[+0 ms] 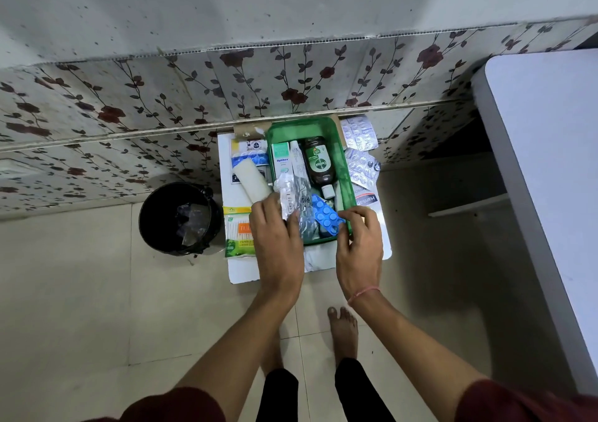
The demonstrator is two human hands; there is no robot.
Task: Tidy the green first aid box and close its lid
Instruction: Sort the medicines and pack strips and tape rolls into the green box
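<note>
The green first aid box [302, 129] stands open on a small white table [241, 273]. Inside it lie a brown antiseptic bottle [318, 163], a white and green carton [281, 163], a white tube [296, 159], silver blister strips [293, 195] and a blue blister strip [325, 214]. My left hand [276, 234] grips the silver strips at the box's near left corner. My right hand [359, 240] pinches the near end of the blue strip at the near right corner. No lid is visible.
A white bandage roll [252, 180] and a cotton bud pack [238, 232] lie left of the box. Silver pill strips [360, 150] and a plaster box [367, 200] lie to its right. A black bin [176, 218] stands on the floor at left, a white surface [547, 163] at right.
</note>
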